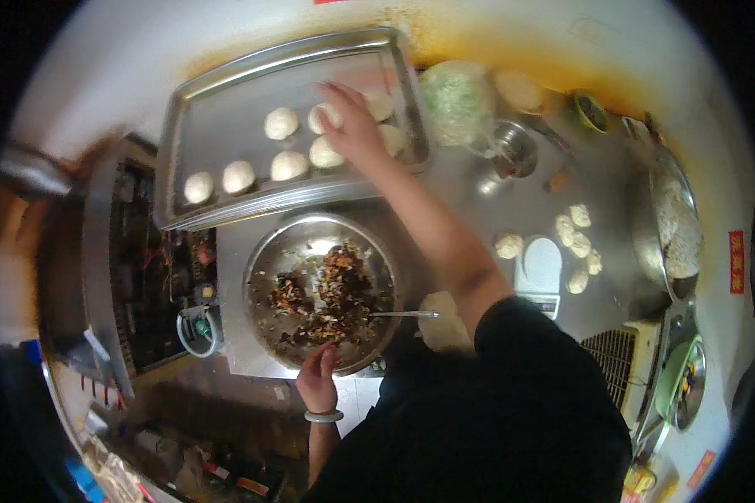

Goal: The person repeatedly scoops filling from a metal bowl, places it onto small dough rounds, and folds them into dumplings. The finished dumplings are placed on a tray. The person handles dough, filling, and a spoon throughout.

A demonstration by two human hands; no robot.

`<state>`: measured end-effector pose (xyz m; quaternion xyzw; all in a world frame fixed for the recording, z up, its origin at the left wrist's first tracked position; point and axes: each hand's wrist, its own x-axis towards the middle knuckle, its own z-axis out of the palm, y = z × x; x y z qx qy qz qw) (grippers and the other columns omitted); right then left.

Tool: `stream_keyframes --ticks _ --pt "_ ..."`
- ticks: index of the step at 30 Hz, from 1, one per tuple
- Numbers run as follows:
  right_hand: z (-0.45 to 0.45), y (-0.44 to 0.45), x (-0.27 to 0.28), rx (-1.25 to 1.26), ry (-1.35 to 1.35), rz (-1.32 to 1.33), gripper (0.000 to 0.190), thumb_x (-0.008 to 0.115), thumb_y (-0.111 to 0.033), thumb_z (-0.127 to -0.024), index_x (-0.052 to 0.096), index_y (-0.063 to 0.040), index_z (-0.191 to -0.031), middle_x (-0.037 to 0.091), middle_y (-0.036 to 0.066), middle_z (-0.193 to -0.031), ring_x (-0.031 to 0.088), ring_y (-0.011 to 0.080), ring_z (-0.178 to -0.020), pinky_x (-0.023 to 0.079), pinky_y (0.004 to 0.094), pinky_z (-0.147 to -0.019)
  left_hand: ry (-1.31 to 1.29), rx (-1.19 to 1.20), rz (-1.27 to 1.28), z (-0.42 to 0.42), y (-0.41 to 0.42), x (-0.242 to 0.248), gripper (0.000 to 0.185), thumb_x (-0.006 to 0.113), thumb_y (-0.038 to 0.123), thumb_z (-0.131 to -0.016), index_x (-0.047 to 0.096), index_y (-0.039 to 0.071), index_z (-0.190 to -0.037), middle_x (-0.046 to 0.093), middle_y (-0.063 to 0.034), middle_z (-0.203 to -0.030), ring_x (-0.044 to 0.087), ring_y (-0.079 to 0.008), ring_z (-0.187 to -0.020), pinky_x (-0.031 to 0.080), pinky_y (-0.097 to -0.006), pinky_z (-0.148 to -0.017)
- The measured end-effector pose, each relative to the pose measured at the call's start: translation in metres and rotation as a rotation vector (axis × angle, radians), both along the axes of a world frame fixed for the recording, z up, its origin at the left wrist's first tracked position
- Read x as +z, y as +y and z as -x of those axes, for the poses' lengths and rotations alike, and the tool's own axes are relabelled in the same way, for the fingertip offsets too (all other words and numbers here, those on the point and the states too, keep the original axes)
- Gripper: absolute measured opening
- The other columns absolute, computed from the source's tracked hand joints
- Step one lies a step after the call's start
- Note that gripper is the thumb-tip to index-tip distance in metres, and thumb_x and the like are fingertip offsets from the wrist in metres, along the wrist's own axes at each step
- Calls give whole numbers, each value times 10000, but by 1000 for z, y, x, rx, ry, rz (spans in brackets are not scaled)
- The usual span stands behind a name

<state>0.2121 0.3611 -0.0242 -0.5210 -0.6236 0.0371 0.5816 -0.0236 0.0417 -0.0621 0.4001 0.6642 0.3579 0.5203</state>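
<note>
My right hand [346, 126] reaches over a metal tray [226, 220] and partly covers one of several round dough buns [282, 123]; whether it touches that bun I cannot tell. The buns stand in two rows, mostly toward the tray's near and right sides. Below the tray is a steel bowl [390, 276] with a chopped brown filling [343, 276]. A metal utensil's handle [415, 314] sticks out over the bowl's right rim. At the bowl's near rim is my left hand [319, 374], a pale bangle on its wrist, fingers curled together; what lies between them cannot be made out.
To the right, small dough pieces [565, 230] lie beside a white kitchen scale [541, 267]. Farther right stands a large steel basin [657, 251] holding dough. A plastic bag [456, 104] and a small metal pot [514, 148] sit at the back. A plastic container handle [181, 333] is left of the bowl.
</note>
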Motion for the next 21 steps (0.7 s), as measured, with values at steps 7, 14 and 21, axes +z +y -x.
stream_keyframes --ticks 7,14,21 --pt "-185 -208 -103 -575 -314 894 219 593 -214 -809 613 -61 -964 594 169 -920 558 322 -958 452 431 -819 -39 -60 -53 -1 -1 -6 230 554 119 -906 606 -44 -1060 650 -97 -928 616 -141 -820 509 -257 -733" --pt "-196 -285 -165 -593 -717 1092 322 613 -233 -742 562 -50 -1001 565 184 -1013 544 328 -978 450 418 -822 20 -168 -168 -24 -5 11 210 562 100 -897 614 -38 -1046 656 -100 -937 621 -150 -878 499 -259 -769" --pt "-148 -305 -96 -195 -330 547 441 653 -186 -709 527 -69 -1115 571 176 -1005 577 330 -936 481 419 -769 143 -283 -305 -48 -22 33 262 622 112 -849 606 -6 -1083 648 -152 -959 648 -189 -831 522 -302 -717"
